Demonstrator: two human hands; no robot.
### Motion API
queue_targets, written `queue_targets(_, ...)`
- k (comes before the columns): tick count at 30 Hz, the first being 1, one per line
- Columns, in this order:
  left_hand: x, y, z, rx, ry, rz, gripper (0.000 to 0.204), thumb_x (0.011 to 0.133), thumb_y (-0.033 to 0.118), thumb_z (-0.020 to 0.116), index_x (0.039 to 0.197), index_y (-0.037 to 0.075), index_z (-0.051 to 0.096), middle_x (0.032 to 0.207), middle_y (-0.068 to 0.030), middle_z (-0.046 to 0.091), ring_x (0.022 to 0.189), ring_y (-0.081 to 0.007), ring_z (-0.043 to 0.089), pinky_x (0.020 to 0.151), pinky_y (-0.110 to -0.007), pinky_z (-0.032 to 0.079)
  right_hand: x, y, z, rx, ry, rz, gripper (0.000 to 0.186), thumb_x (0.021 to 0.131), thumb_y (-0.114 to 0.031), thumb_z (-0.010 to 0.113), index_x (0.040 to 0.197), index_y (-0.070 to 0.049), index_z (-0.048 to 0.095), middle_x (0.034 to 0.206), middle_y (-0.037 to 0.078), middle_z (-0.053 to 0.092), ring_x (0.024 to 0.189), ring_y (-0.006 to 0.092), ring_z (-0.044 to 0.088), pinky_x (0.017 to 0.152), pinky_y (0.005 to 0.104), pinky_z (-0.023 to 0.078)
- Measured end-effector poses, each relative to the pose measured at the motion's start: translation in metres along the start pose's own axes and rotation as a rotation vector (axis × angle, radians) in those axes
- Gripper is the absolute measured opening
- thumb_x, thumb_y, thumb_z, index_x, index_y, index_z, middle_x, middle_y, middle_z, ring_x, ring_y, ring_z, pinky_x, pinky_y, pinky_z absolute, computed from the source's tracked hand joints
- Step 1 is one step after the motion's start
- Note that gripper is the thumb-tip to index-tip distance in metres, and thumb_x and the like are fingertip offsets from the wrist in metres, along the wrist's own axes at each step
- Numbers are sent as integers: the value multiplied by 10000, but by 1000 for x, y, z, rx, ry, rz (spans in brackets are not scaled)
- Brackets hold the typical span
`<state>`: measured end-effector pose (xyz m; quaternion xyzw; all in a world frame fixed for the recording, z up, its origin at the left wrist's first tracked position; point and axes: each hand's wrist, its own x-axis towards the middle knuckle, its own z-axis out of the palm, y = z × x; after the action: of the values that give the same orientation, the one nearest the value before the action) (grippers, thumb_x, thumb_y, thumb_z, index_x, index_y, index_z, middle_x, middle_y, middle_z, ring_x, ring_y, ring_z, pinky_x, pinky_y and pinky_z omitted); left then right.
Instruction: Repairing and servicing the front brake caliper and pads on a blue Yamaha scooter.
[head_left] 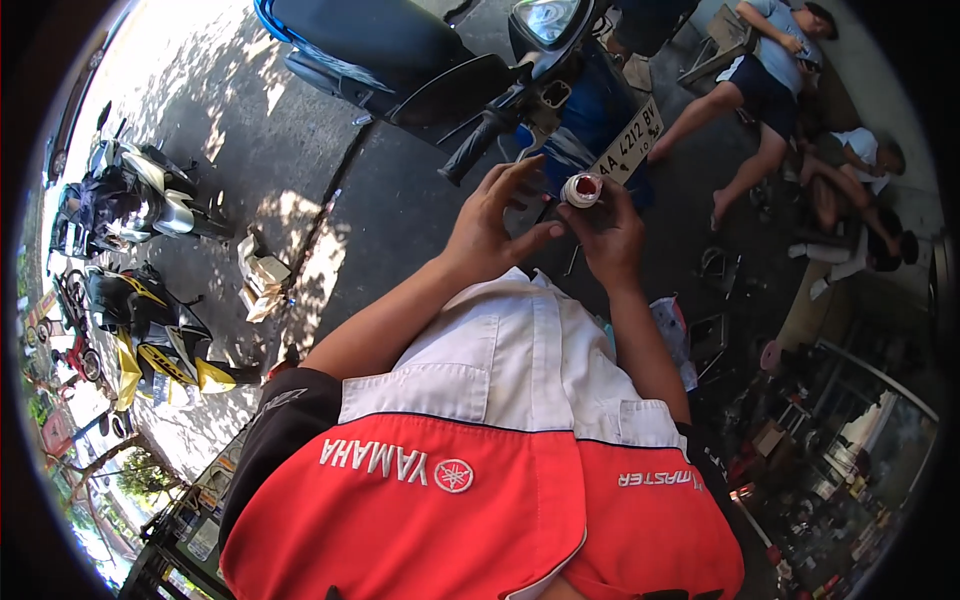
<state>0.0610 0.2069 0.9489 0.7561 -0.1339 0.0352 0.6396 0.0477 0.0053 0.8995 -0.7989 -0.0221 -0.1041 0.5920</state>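
My right hand (612, 235) is closed around a small whitish bottle (571, 190), whose round open mouth faces up toward me. Its neck looks ringed or threaded, and something reddish shows inside the mouth. The fingers hide most of its body. Just left of it, my left hand (492, 222) holds nothing; its fingers are spread and its thumb points toward the bottle without a clear touch. Beyond both hands stands a blue and black scooter (440, 85) with a black handlebar grip (475, 146) and a white number plate (628, 142).
At left, a white scooter (158, 190) and a yellow and black motorcycle (160, 340) are parked near a crumpled cardboard box (262, 278). Two people sit at the upper right, one in a light blue shirt (775, 45). Tools and parts (800, 430) clutter the lower right.
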Motion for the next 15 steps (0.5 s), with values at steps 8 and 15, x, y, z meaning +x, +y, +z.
queue_targets(8, -46, -79, -113, 239, -53, -96, 160, 938, 126, 735, 1055, 16, 741, 841, -92, 700, 733, -161, 663, 684, -291, 519, 90, 20, -1, -246, 75, -10, 444, 825, -154, 868, 1205, -26, 678, 1130, 115, 742, 1008, 199, 726, 878, 337, 568)
queue_targets(15, -130, -201, -186, 310, 292, -670, 271, 974, 258, 702, 1041, -3, 733, 892, -134, 748, 784, -223, 718, 741, -320, 554, 130, 29, 2, -578, 2, -189, 485, 787, -172, 871, 1209, -28, 678, 1167, 169, 713, 1069, 348, 701, 921, 420, 549)
